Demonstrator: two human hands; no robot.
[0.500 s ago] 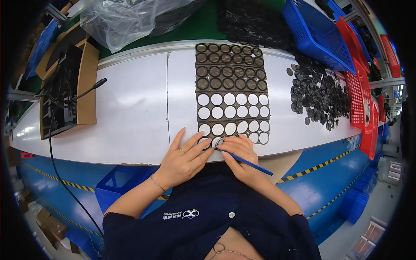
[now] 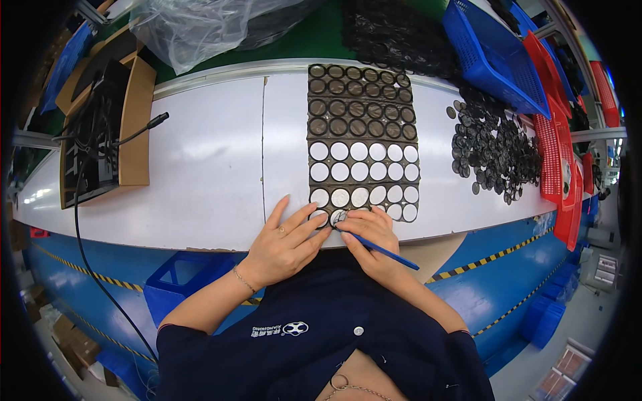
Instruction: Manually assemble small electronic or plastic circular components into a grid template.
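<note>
The panel lies flat on the white desk in front of me, and since the earlier frame it has drifted slightly to the right in my view, along with most of the scene, so I read that as a small head movement; against the panel, both hands have barely shifted. It is a brown sheet in four bands, each carrying two rows of six. In the two far bands I see dark-rimmed circles with dull brown centres; in the two near bands the circles hold white discs, some in the nearest row partly covered by fingers. My right hand is pinched closed around a slim blue pen-like tool, its working end at the panel's nearest row, second column, where a dark curl shows on the white; I can't tell what that curl is. My left hand is spread open over the panel's near left corner, fingertips resting there, gripping nothing that I can see. Right of the panel is a loose pile of black discs, with a blue basket beyond it. Well left of the panel stands a cardboard box.
</note>
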